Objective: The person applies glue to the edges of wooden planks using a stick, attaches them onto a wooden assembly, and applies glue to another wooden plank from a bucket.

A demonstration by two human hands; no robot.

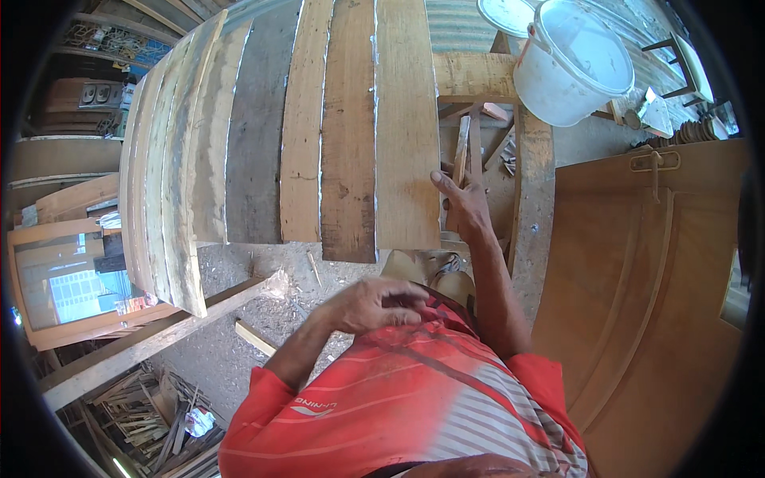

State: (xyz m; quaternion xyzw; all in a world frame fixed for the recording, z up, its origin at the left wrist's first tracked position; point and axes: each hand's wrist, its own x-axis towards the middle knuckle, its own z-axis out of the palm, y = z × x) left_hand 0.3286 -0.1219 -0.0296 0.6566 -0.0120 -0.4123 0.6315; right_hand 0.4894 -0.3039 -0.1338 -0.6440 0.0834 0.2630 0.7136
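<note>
My right hand [466,209] is at the right edge of a light-brown plank [407,119], its thumb touching that edge. A thin wooden stick [461,150] rises from between its thumb and forefinger, and the hand appears closed on it. In front of my red shirt hovers my left hand [373,306], fingers loosely bent and apart, with nothing in it. Left of the light-brown plank lie a darker brown plank [348,127], a grey plank [259,127] and several others side by side. White paste-like lines run along many of their edges.
A white plastic bucket [562,88] stands on the wooden frame [532,171] at the right, its round lid [508,14] behind it. Close on my right is a brown wooden door [637,263]. A timber beam [151,338] crosses at left, above scrap wood [155,414] on the floor.
</note>
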